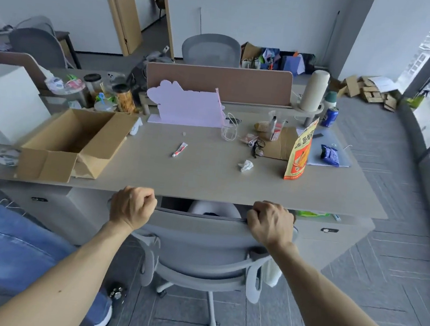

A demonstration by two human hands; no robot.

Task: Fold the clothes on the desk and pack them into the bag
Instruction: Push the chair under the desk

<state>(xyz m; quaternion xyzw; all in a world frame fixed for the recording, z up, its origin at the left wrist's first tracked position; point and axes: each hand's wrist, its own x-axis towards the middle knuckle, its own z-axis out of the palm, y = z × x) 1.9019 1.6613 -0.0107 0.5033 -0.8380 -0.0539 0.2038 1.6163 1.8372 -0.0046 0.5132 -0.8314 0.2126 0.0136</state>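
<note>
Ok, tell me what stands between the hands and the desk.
A grey office chair, pushed in at the near edge of the desk. The left hand and right hand both grip the top of its backrest. No clothes are plainly visible on the desk.

Snack bag bears Chinese characters (only partly legible).

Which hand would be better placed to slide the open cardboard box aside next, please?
Probably the left hand: it grips the chair back on the side where the cardboard box sits. The right hand grips the other end, nearer the snack bag.
</note>
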